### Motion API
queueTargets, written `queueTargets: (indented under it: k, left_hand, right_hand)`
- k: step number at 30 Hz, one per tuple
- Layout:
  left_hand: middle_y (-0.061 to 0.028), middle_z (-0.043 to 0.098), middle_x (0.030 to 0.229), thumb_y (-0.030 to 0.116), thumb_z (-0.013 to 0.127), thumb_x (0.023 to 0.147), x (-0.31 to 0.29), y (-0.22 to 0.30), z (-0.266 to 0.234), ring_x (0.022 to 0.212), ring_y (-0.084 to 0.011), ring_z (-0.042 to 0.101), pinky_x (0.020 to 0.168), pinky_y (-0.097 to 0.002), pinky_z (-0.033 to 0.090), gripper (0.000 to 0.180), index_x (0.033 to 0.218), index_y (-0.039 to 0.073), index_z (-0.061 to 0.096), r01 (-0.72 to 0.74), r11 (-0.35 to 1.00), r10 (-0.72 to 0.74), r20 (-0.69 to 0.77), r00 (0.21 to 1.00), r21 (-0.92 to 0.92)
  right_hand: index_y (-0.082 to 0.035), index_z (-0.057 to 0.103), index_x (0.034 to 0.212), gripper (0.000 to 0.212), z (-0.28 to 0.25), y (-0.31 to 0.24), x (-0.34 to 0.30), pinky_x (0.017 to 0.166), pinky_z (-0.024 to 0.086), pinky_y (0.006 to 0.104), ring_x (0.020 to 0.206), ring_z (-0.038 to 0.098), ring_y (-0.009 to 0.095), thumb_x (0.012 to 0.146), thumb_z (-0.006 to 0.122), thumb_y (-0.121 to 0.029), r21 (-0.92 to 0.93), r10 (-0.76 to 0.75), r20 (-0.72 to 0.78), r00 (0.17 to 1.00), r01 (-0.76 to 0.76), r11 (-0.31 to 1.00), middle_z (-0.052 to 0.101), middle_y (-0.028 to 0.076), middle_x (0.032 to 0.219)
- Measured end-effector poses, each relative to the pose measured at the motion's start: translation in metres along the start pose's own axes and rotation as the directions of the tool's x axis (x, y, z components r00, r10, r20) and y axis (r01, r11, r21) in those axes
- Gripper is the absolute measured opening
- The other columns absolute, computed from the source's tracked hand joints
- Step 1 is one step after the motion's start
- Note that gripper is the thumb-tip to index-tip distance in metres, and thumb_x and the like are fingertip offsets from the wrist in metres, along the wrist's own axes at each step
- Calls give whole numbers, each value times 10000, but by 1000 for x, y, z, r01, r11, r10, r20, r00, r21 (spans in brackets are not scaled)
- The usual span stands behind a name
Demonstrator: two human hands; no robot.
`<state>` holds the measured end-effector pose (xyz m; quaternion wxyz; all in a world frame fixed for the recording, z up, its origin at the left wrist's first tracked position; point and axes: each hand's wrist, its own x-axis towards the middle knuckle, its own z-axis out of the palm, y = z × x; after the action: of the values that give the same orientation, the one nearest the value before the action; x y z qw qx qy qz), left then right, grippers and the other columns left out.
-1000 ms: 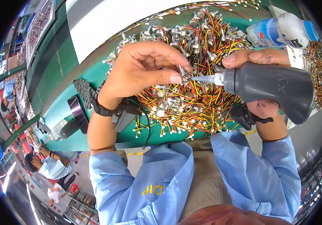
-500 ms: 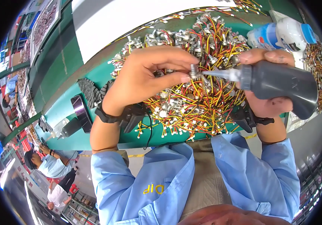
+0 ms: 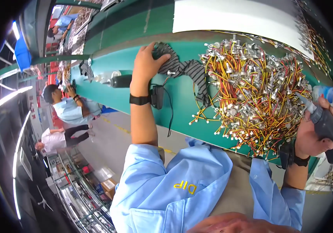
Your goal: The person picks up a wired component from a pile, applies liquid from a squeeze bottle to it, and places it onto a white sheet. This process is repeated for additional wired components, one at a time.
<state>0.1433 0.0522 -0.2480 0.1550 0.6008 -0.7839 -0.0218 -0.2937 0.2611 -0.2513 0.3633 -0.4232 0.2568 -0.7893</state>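
Note:
Over the left part of the green bench mat (image 3: 182, 116), my left hand (image 3: 145, 68) has its thumb spread from its fingers. The edge of a grey-and-black striped cloth (image 3: 174, 64) lies between them; whether they touch it I cannot tell. A small metal component (image 3: 170, 73) with a red wire sits beside the hand. My right hand (image 3: 310, 136) is wrapped around a dark grey squeeze bottle (image 3: 325, 124), its pale nozzle tilted toward a heap of wired components (image 3: 255, 93). That heap has metal shafts, red, yellow and black wires and white connectors.
Another dark bottle (image 3: 120, 81) lies left of my left hand. A white sheet (image 3: 232, 19) lies beyond the heap. At far right stands a blue-labelled plastic bottle (image 3: 326, 93). A seated person (image 3: 63, 106) and a second person (image 3: 57, 139) are at the left.
The view has swung left. My left hand has left the bottle's nozzle and the component it held there, and moved left to the striped cloth. My right hand still grips the squeeze bottle, now farther right.

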Motion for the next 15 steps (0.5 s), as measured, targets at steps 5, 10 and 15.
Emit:
queueTargets:
  k: [5,10,15]
  left_hand:
    - [-167,661,888,199,725,738,2,19,-5,814,-303,639,746,-337,499,378,1005,-36,598,162,959,-110,223,969,-231]
    - [-71,659,904,134,642,846,-4,65,-21,777,-126,618,686,-261,500,240,1011,-31,590,130,464,-121,82,989,-876]
    - [-41,653,913,132,575,907,-31,156,-28,788,-88,609,686,-235,502,205,1030,-31,594,417,-39,150,408,901,-908]
  right_hand:
    - [-32,398,1265,843,10,-1,-5,709,504,294,929,580,285,742,583,-666,-154,-12,-179,984,-16,988,502,241,1212]
    - [-50,381,1289,852,12,-5,-7,775,513,323,991,571,304,724,632,-635,-149,-30,-221,975,-3,989,489,245,1235]
    - [-74,384,1290,865,40,-7,0,862,499,406,1114,526,336,648,786,-492,-42,86,34,996,-85,995,475,259,1254]
